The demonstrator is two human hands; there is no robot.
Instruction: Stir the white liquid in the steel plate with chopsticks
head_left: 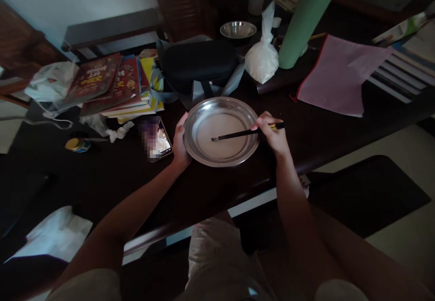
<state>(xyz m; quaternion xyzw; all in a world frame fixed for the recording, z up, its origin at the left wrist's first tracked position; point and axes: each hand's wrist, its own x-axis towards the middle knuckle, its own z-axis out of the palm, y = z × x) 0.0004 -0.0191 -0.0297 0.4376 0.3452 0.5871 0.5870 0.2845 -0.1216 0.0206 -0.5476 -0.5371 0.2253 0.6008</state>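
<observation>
A shiny round metal dish (222, 160) stands over the dark table and holds a pale, cloudy liquid (220, 126). My left hand (181, 141) grips its left rim, fingers curled along the outside. In my right hand (272, 133) are black chopsticks (238, 133) with gold marks near the top end. Their tips reach into the liquid around the dish's middle, and a little pale stuff clings there. My right hand is closed at the dish's right rim; I cannot tell whether it touches the metal. A phone (159, 140) with a lit screen lies just left of my left hand.
Behind the dish sit a black case (200, 63), a tied bag of white powder (262, 61), another metal bowl (238, 30) and a green cylinder (306, 25). Books (98, 81) and a small jar (77, 145) are at left; a pink mesh pouch (336, 77) lies right.
</observation>
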